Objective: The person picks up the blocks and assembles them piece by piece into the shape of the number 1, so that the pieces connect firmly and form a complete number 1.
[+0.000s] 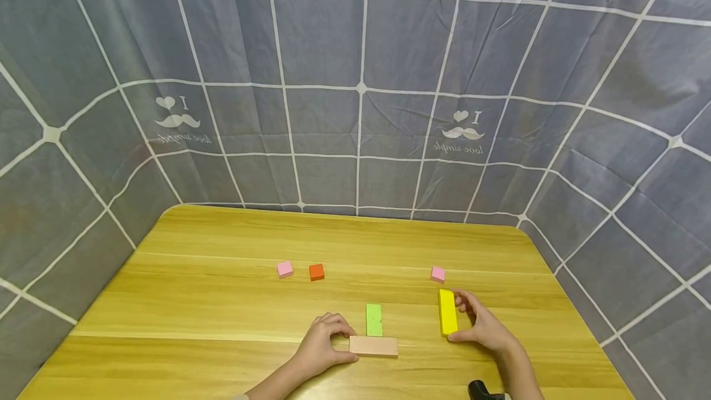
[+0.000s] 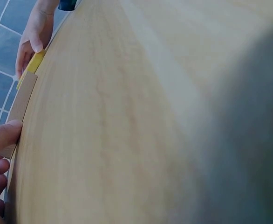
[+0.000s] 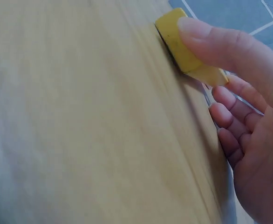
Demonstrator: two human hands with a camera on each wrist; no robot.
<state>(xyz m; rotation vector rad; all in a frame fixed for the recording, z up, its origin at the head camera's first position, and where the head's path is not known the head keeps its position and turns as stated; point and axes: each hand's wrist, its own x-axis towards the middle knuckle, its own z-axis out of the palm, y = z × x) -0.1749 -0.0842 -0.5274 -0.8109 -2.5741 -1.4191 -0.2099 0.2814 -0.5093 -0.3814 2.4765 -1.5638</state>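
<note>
A beige wooden block (image 1: 373, 346) lies lengthwise across the table, just in front of a flat light green block (image 1: 374, 320). My left hand (image 1: 326, 343) pinches the beige block at its left end; in the left wrist view the thumb (image 2: 6, 135) lies against it. Farther right, my right hand (image 1: 486, 326) grips a yellow block (image 1: 447, 312) by its right side and near end. The right wrist view shows the thumb on the yellow block (image 3: 176, 44), with the other fingers curled beyond it. Whether its underside touches the table is unclear.
Toward the back of the wooden table (image 1: 222, 233) lie a pink block (image 1: 284, 269) and a red block (image 1: 316, 272) at left, and another pink block (image 1: 437, 274) beyond the yellow one. A grey checked curtain (image 1: 322, 122) surrounds the table's back and sides.
</note>
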